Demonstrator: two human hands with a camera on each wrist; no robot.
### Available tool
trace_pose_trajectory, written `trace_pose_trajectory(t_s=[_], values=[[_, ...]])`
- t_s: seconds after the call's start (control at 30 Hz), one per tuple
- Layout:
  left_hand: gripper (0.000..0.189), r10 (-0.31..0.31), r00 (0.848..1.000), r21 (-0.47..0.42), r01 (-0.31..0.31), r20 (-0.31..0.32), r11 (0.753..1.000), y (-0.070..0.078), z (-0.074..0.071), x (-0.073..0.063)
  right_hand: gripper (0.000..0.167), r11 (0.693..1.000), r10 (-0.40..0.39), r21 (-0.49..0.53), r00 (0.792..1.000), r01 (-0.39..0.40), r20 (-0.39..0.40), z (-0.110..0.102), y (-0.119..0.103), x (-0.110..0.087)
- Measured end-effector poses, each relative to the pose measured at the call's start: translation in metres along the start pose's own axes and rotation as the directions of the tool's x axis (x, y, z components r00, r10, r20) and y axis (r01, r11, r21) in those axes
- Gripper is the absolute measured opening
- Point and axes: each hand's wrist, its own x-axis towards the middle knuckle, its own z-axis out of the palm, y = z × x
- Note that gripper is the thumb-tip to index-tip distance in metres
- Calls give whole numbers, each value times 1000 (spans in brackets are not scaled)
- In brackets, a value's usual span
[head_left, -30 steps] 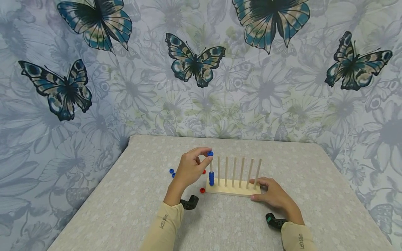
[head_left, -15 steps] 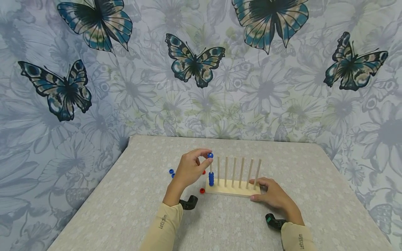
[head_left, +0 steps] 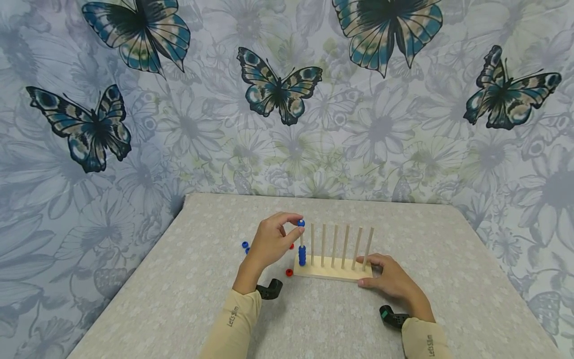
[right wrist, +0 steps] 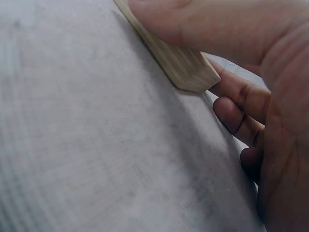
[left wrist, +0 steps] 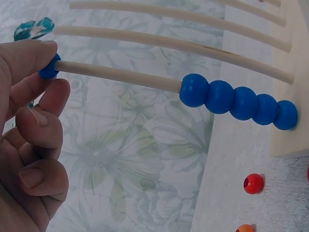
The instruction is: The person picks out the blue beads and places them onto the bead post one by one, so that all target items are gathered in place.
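My left hand (head_left: 271, 240) pinches a blue bead (left wrist: 49, 67) between thumb and finger at the top of the leftmost peg (left wrist: 118, 76). In the left wrist view the peg's tip enters the bead. Lower on that same peg, several blue beads (left wrist: 219, 96) are stacked down to the wooden base (head_left: 332, 269). My right hand (head_left: 391, 278) grips the base's right end, thumb along the front edge and fingers behind, as the right wrist view also shows around the wooden end (right wrist: 193, 72). The other pegs (head_left: 334, 245) stand upright without beads.
A red bead (head_left: 289, 272) lies by the base's left front corner, another red bead (head_left: 291, 246) behind it. Blue beads (head_left: 245, 245) lie left of the left hand. An orange bead (left wrist: 245, 228) shows in the left wrist view. A patterned wall cloth (head_left: 287, 159) stands behind the table.
The pinched blue bead has come down slightly onto the peg's tip, the left hand's fingertips lowering with it. The right hand keeps its hold on the base.
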Motion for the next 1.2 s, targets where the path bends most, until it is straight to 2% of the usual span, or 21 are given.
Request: trace_pose_trajectory(t_s=[0.13,0.33,0.57,0.77,0.87,1.0,1.2], values=[[26,-15,1000,1,15,4,1000,1,-1,0,62,1000,-12,-10,1000,12,-1,0,-1,0],[25,-6,1000,8,6,-24,1000,3,-4,1,61,1000,-20,2,1000,20,-1,-1,-1,-1],[23,8,996,-54,-13,-92,998,2,-14,1,58,1000,-25,14,1000,25,4,-3,-2,-1],[24,1,986,-10,-3,-166,1000,-6,-24,-1,51,1000,-25,7,999,25,21,-3,-1,1],[24,-28,983,10,31,-182,999,-11,-30,-2,53,1000,-27,-7,1000,28,13,-3,0,1],[24,-99,979,-19,97,-179,995,-20,-37,-6,57,1000,-16,-5,1000,16,6,-3,-1,1],[20,-179,960,1,184,-215,983,-38,-47,-20,58,1000,-13,9,1000,13,7,-2,-1,3]])
